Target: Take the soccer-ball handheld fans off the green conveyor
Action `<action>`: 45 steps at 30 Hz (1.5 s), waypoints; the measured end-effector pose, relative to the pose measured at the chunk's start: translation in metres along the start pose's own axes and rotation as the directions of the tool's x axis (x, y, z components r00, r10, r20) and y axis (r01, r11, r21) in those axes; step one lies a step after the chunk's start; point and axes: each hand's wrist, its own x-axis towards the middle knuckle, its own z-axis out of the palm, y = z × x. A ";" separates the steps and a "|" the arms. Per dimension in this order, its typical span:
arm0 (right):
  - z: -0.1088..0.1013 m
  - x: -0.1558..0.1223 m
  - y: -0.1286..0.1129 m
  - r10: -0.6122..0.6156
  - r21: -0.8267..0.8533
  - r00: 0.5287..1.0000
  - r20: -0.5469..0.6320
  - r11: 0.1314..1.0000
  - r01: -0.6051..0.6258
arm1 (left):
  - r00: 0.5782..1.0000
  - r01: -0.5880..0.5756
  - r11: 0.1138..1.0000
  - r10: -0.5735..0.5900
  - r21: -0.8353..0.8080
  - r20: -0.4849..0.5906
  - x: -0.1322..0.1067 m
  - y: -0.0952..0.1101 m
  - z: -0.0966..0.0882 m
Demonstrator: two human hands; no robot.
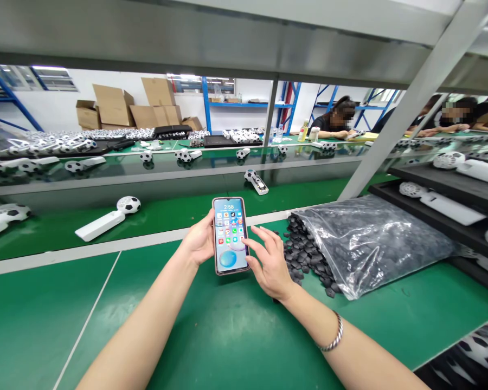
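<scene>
The left hand (199, 242) holds one slim phone with a lit screen (230, 235) upright, a little above the flat green surface (211, 346). Its fingers are wrapped round the phone's edge, so the screen faces up to the eyes. The right hand (271, 266) is loose and spread and holds nothing. One fingertip touches the glass, likely to tap, and the other fingers are lifted out of the way. One silver chain bracelet (332, 337) sits on the right wrist.

Just right of the hands lies one clear plastic bag full of small black pieces (374, 244). Its mouth opens toward the hands, so some pieces have spilled onto the surface — too many to count. On the green strip behind the phone lie three white hand fans with football-shaped heads (106, 219), each flat on its side and well apart. Many more lie farther back — too many to count.
</scene>
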 end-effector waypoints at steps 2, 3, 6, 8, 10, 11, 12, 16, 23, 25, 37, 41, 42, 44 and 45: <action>0.001 0.000 0.001 0.027 -0.012 1.000 -0.005 1.000 -0.027 | 1.000 0.011 1.000 -0.011 0.012 0.003 0.000 -0.002 0.001; 0.001 0.000 0.001 0.045 -0.021 0.999 -0.008 0.999 -0.045 | 1.000 0.019 1.000 -0.019 0.019 0.005 0.000 -0.003 0.002; 0.003 -0.001 0.002 0.097 -0.054 0.995 -0.016 0.994 -0.097 | 0.999 0.038 0.999 -0.039 0.031 0.015 0.000 -0.005 0.001; 0.003 -0.001 0.003 0.116 -0.072 0.993 -0.015 0.991 -0.117 | 0.999 0.045 0.999 -0.046 0.028 0.012 0.000 -0.006 0.001; 0.003 0.000 0.004 0.121 -0.084 0.993 -0.008 0.989 -0.121 | 0.999 0.050 0.999 -0.051 0.018 0.020 0.000 -0.006 0.002; 0.003 0.000 0.004 0.119 -0.091 0.993 -0.004 0.989 -0.119 | 0.998 0.053 0.998 -0.053 0.013 0.022 0.000 -0.006 0.002; 0.003 -0.001 0.004 0.118 -0.099 0.993 0.002 0.988 -0.117 | 0.998 0.053 0.999 -0.053 0.009 0.021 0.000 -0.006 0.003; 0.004 -0.001 0.004 0.107 -0.134 0.994 0.023 0.986 -0.103 | 0.999 0.035 0.999 -0.035 0.003 -0.008 0.001 -0.007 0.004; 0.005 -0.002 0.005 0.102 -0.138 0.994 0.040 0.986 -0.096 | 1.000 0.027 1.000 -0.028 0.010 0.007 0.003 -0.008 0.001; 0.005 -0.002 0.005 0.105 -0.128 0.994 0.044 0.987 -0.098 | 1.000 0.026 1.000 -0.026 0.010 0.007 0.003 -0.007 0.002; 0.005 -0.001 0.002 0.075 -0.139 0.996 0.046 0.988 -0.068 | 1.000 0.017 1.000 -0.017 0.012 0.019 0.003 -0.009 0.002; 0.005 -0.001 0.001 0.054 -0.143 0.997 0.050 0.989 -0.046 | 0.999 0.025 0.999 -0.026 0.028 0.043 0.003 -0.010 0.003; 0.005 -0.001 0.001 0.056 -0.147 0.997 0.059 0.988 -0.047 | 0.999 0.026 0.999 -0.027 0.033 0.040 0.003 -0.011 0.004; 0.005 -0.001 0.000 0.067 -0.157 0.994 0.085 0.986 -0.053 | 0.999 0.033 0.998 -0.035 0.047 0.028 0.003 -0.011 0.005; 0.005 -0.001 0.000 0.074 -0.160 0.993 0.097 0.985 -0.058 | 0.999 0.038 0.998 -0.039 0.055 0.027 0.003 -0.011 0.005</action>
